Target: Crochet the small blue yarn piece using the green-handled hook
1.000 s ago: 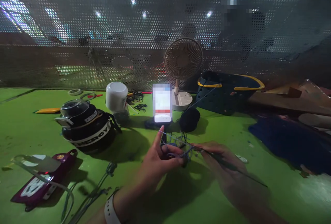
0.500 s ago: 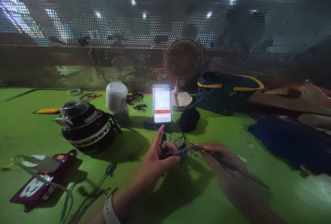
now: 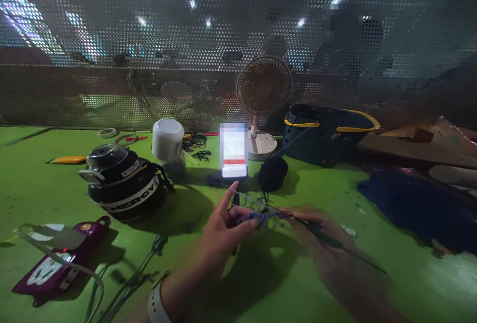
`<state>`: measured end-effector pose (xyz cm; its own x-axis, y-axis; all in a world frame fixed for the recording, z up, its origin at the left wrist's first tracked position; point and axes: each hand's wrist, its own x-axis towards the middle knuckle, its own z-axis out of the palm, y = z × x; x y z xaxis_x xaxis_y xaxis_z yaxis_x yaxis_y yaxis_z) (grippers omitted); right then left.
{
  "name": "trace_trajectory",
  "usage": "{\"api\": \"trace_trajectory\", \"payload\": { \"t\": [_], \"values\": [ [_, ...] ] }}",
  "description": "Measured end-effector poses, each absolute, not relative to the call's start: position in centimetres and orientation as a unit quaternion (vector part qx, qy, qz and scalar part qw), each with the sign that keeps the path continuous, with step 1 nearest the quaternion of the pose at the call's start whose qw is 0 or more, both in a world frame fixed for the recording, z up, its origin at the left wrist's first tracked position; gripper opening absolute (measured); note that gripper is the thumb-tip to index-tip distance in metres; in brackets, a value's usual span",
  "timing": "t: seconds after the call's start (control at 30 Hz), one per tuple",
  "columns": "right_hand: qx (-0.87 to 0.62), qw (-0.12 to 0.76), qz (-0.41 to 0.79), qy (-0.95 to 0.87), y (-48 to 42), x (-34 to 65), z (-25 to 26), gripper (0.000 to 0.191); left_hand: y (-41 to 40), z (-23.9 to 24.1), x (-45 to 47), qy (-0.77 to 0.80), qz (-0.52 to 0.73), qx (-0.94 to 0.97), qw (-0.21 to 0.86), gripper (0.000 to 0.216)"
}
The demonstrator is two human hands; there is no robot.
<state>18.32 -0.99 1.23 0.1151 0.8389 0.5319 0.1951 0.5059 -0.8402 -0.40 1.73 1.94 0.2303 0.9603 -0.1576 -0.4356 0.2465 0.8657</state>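
Note:
My left hand (image 3: 225, 231) pinches a small piece of blue crochet work (image 3: 261, 217) between thumb and fingers, with the index finger raised and a thin blue yarn strand over it. My right hand (image 3: 320, 243) grips a long thin crochet hook (image 3: 335, 246) whose tip meets the blue work. A dark ball of yarn (image 3: 273, 173) lies just beyond, with a strand leading toward the hands. A lit phone (image 3: 233, 150) stands upright behind the work.
On the green table (image 3: 55, 194) sit a black helmet (image 3: 122, 181), a white cup (image 3: 167, 139), a small desk fan (image 3: 264, 99), a dark basket with yellow handles (image 3: 328, 131), a maroon pouch (image 3: 55, 263), dark blue cloth (image 3: 417, 203), and a perforated metal screen (image 3: 149, 54).
The left thumb and fingers shifted slightly on the blue work, and the hook tip moved a little. Everything else on the table stayed put.

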Motion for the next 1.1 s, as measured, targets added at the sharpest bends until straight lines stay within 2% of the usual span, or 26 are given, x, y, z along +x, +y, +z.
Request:
{"api": "trace_trajectory", "payload": {
  "t": [0.13, 0.3, 0.47, 0.87, 1.1],
  "values": [
    [-0.415, 0.623, 0.255, -0.613, -0.9, 18.4, 0.8, 0.016, 1.8, 2.0, -0.4, 0.380, 0.495, 0.360, 0.693, 0.100],
    [-0.354, 0.612, 0.257, -0.659, -0.7, 18.7, 1.2, 0.026, 1.6, 2.3, -0.4, 0.385, 0.497, 0.356, 0.691, 0.113],
    [-0.297, 0.605, 0.260, -0.691, -0.2, 19.2, 1.2, 0.034, 1.3, 2.7, -0.3, 0.391, 0.487, 0.364, 0.690, 0.114],
    [-0.306, 0.613, 0.244, -0.686, 0.1, 19.6, 0.5, 0.021, 1.3, 2.8, -0.4, 0.393, 0.489, 0.366, 0.687, 0.110],
    [-0.322, 0.605, 0.253, -0.682, -0.1, 19.6, 0.7, 0.027, 1.4, 2.9, -0.4, 0.397, 0.486, 0.362, 0.689, 0.110]
  ]
}}
